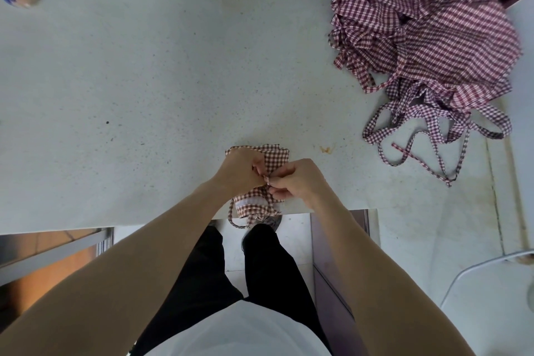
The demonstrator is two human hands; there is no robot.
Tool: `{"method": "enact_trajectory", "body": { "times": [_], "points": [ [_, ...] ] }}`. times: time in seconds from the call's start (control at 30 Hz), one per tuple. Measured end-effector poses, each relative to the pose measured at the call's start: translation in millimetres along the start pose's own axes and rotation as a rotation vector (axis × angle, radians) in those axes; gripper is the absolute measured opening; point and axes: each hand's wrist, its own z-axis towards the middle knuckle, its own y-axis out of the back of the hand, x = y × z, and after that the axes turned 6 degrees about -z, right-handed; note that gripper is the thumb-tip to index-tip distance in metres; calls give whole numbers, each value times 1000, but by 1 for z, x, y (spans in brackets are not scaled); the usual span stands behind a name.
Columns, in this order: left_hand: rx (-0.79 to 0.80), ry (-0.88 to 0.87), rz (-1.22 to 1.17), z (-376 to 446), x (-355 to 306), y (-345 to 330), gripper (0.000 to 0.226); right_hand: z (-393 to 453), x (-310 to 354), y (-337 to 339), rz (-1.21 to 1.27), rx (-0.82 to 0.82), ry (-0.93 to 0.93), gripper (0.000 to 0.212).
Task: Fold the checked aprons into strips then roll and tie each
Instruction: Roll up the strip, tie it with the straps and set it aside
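Checked bundle: I am seeing a rolled apron [267,179] sitting at the near edge of the desk [161,89], its loose tie dangling over the edge.
Left hand [241,170]: curling over the roll's left side and gripping it.
Right hand [300,179]: pinching a thin tie strap [268,182] at the roll's middle, possibly mid-knot; my view is being blocked.
Pile: more checked aprons [433,32] are lying heaped at the far right, straps trailing.
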Motion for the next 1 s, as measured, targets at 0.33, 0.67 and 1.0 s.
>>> {"method": "enact_trajectory", "body": {
  "times": [0.33, 0.67, 1.0],
  "points": [
    [-80, 19, -1, -1, 6, -4, 13, 10, -4, 3, -204, 32, 52, 10],
    [141, -76, 80, 5, 9, 8, 18, 9, -23, -1, -440, -85, 318, 20],
    [-400, -49, 55, -7, 27, -34, 21, 5, -42, -4, -625, -196, 488, 6]
  ]
}}
